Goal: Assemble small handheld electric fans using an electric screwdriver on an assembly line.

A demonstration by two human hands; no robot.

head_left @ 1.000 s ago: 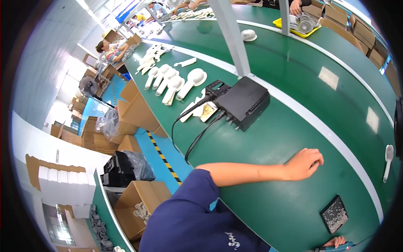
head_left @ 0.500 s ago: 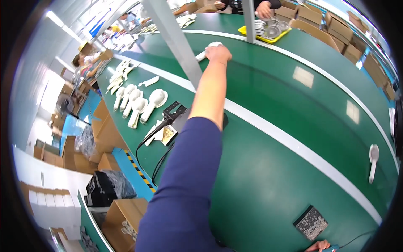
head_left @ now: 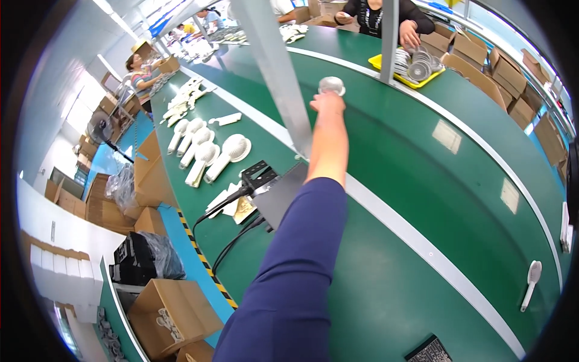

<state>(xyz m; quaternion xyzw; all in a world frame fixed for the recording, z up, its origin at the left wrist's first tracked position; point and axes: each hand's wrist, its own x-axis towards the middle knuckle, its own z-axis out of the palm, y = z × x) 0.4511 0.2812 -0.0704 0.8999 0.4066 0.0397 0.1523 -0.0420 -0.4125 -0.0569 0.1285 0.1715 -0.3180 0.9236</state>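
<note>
Toward one o'clock, over the green surface [head_left: 404,157]: left hand [head_left: 330,105], curled, whether gripping cannot be told, at one white round-headed piece [head_left: 332,85]; right hand, unseen.

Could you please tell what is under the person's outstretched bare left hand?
A white, round plastic piece shows beyond the bare left hand; anything directly beneath the hand is covered and cannot be seen.

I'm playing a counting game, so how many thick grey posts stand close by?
2: one post rises left of the left hand, another post crosses in front of the yellow tray. Farther ones may be hidden.
</note>
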